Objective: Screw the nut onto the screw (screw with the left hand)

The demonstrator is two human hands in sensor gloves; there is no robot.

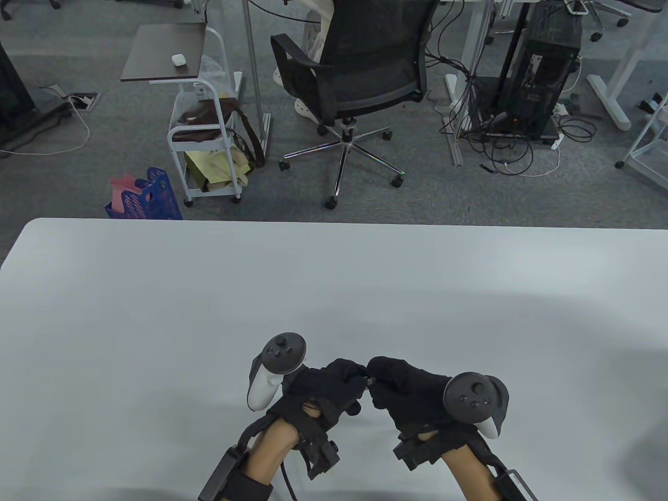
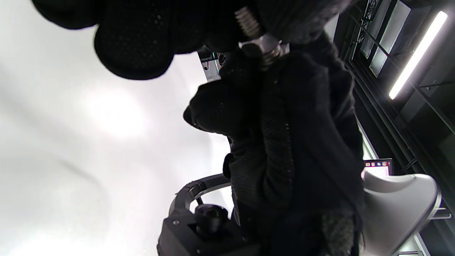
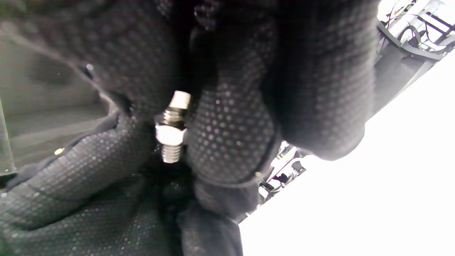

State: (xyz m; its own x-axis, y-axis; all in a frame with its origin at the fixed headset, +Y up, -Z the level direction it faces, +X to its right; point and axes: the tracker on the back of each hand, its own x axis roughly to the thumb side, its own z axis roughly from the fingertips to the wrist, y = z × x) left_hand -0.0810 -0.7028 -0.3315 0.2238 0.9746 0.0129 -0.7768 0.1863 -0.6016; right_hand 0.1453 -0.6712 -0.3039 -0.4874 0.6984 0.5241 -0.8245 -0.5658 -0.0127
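Low over the white table (image 1: 156,313), near its front edge, my two gloved hands meet fingertip to fingertip. A small silver screw (image 1: 368,380) spans the gap between them. In the left wrist view its thread (image 2: 247,23) runs up between my left hand's fingers (image 2: 135,42), which pinch that end. A hex nut (image 2: 263,43) sits partway along the thread. In the right wrist view the nut (image 3: 170,134) lies between my right hand's fingers (image 3: 231,142), with thread showing on both sides and the screw's plain tip (image 3: 179,100) above. My left hand (image 1: 357,377) and right hand (image 1: 377,381) are both curled.
Grey-and-white trackers sit on the back of the left hand (image 1: 274,370) and the right hand (image 1: 475,399). Beyond the table's far edge stand an office chair (image 1: 360,68), a white cart (image 1: 203,141) and a blue crate (image 1: 148,195) on the floor.
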